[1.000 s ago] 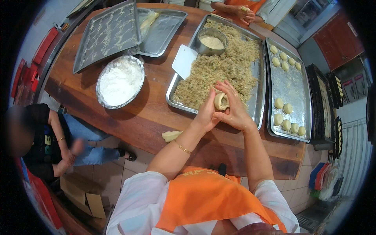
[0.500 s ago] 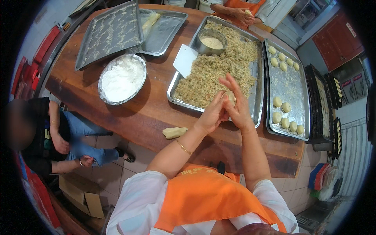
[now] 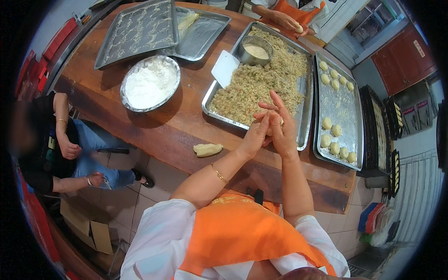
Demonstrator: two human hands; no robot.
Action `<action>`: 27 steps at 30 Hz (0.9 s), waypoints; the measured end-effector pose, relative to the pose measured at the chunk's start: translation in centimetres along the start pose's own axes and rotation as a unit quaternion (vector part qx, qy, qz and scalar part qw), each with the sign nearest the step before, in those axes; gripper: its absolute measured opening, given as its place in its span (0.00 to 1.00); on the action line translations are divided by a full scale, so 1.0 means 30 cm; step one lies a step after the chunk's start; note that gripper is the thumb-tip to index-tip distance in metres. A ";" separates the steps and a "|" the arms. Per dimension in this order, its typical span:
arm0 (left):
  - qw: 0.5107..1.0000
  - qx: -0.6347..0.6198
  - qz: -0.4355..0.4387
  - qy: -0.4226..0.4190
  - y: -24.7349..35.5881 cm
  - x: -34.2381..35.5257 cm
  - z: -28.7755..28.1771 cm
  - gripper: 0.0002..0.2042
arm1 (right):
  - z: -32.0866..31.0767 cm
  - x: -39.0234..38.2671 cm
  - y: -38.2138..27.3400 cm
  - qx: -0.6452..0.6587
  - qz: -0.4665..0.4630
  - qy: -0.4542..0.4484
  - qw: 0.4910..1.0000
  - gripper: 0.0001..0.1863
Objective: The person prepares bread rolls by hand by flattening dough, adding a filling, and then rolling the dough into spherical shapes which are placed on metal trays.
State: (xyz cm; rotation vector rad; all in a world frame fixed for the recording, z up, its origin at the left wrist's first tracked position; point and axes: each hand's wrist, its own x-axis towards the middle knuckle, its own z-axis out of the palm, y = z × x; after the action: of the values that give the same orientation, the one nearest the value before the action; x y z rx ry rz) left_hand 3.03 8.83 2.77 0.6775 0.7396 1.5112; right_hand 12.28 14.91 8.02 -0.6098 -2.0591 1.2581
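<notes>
Above the near edge of the filling tray, my left hand (image 3: 255,138) and my right hand (image 3: 284,129) are pressed together around a small piece of pale dough (image 3: 281,121). Most of the dough is hidden between my palms and thumbs. Some fingers of my right hand stretch upward, while those of my left hand curl underneath. Below them, the large metal tray (image 3: 304,122) holds crumbly brownish filling (image 3: 261,86). A loose log of dough (image 3: 208,149) lies on the wooden table, left of my wrists.
Further left stand a bowl of white flour (image 3: 150,86) and stacked baking trays (image 3: 140,32). A white scraper (image 3: 225,68) and a round tin (image 3: 256,50) rest in the filling. Dough balls sit on the right-hand tray (image 3: 343,105). One person (image 3: 60,140) sits left; another (image 3: 294,21) works opposite.
My hands stay together around the dough, with the right fingers slightly shifted and less of the dough showing. The view has shifted a little. Opposite, the other person's hands have moved on their dough piece.
</notes>
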 end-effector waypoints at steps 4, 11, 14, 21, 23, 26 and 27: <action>0.998 -0.067 0.019 -0.010 0.036 -0.025 0.057 0.22 | 0.001 -0.008 -0.044 0.073 0.027 0.074 0.994 0.39; 0.997 0.027 0.055 -0.053 0.044 -0.052 0.030 0.26 | -0.021 -0.006 -0.018 -0.040 -0.079 -0.013 0.996 0.30; 0.998 -0.003 0.054 -0.033 0.055 -0.072 0.060 0.28 | -0.037 -0.013 -0.027 -0.056 -0.049 -0.021 0.997 0.30; 0.995 0.023 0.059 -0.073 0.038 -0.072 -0.014 0.28 | 0.041 -0.023 -0.093 0.040 -0.070 0.056 0.995 0.34; 0.994 0.031 0.063 -0.088 0.018 -0.066 -0.026 0.26 | 0.002 -0.023 -0.059 0.020 -0.059 -0.012 0.998 0.35; 0.994 0.022 0.100 -0.030 0.020 -0.063 0.032 0.24 | -0.085 -0.005 0.013 0.035 -0.019 -0.078 0.996 0.37; 0.993 0.026 0.115 0.001 0.051 -0.089 0.087 0.23 | -0.084 -0.010 0.016 0.042 -0.013 -0.056 0.997 0.38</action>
State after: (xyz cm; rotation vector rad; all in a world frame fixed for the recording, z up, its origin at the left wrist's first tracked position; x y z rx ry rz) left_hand 4.29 6.26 5.63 0.8214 0.7239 1.7063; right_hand 14.34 16.43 8.34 -0.4829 -2.0868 1.3842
